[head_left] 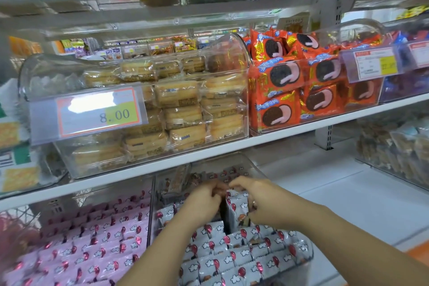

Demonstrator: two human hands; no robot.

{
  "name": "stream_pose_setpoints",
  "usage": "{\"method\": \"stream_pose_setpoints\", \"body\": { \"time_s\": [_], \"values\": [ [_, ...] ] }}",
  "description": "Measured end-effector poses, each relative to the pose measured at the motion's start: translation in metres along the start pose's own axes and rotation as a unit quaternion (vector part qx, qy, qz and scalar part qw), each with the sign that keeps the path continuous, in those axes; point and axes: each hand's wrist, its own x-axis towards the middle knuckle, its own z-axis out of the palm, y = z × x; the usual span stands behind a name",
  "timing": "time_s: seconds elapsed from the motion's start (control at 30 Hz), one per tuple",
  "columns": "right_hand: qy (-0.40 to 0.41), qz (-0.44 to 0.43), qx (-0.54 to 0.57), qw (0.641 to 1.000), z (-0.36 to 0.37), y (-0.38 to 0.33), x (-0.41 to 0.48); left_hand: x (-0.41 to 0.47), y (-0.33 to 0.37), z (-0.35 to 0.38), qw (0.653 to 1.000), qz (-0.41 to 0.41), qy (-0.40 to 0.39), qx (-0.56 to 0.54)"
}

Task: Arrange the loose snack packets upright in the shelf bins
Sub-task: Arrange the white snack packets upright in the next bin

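Both my hands reach into a clear shelf bin (308,255) on the lower shelf, filled with grey-white snack packets (234,255) printed with red balloons and clouds, most standing upright in rows. My left hand (204,202) curls its fingers round packets at the back of the bin. My right hand (253,202) grips the top of an upright grey packet (236,206) beside it. The fingertips of both hands nearly meet. What lies under the hands is hidden.
A bin of pink balloon packets (92,237) stands to the left. On the shelf above sit a clear bin of yellow biscuits (176,109) with an 8.00 price tag (99,114) and a bin of orange cookie packs (301,86). Bare white shelf (348,193) lies to the right.
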Motion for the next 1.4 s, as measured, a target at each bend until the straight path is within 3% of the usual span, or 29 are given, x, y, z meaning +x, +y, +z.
{"method": "stream_pose_setpoints", "body": {
  "time_s": [0.13,0.27,0.43,0.6,0.7,0.83,0.93,1.03,1.17,1.4],
  "values": [
    [0.022,0.016,-0.004,1.000,-0.012,0.002,-0.002,-0.009,0.000,-0.008,0.994,0.009,-0.109,-0.014],
    [0.006,0.002,-0.059,0.998,-0.010,0.007,-0.003,-0.016,0.001,-0.008,0.980,0.035,-0.177,0.082],
    [0.016,0.020,-0.064,0.998,-0.008,0.009,-0.004,-0.017,0.002,0.003,0.986,0.032,-0.103,0.129],
    [0.020,0.012,-0.057,0.998,-0.009,0.009,-0.005,-0.022,0.000,-0.004,0.992,0.033,-0.070,0.099],
    [0.025,0.015,-0.043,0.999,-0.008,0.006,-0.003,-0.030,-0.002,-0.017,0.990,0.045,0.050,0.122],
    [0.028,0.007,-0.031,0.999,-0.005,-0.002,0.000,-0.032,-0.019,-0.035,0.937,0.045,0.243,0.248],
    [0.028,0.005,-0.015,0.999,-0.003,-0.009,0.003,-0.029,-0.028,-0.041,0.922,-0.008,0.233,0.309],
    [0.023,0.009,-0.010,1.000,-0.002,-0.013,0.006,-0.025,-0.029,-0.041,0.923,-0.010,0.219,0.316],
    [0.035,0.003,-0.003,0.999,-0.001,-0.012,0.008,-0.024,-0.027,-0.044,0.943,-0.012,0.221,0.250],
    [0.066,0.025,0.111,0.991,0.000,-0.013,0.007,-0.057,-0.012,-0.039,0.985,0.060,0.159,0.005]
  ]
}}
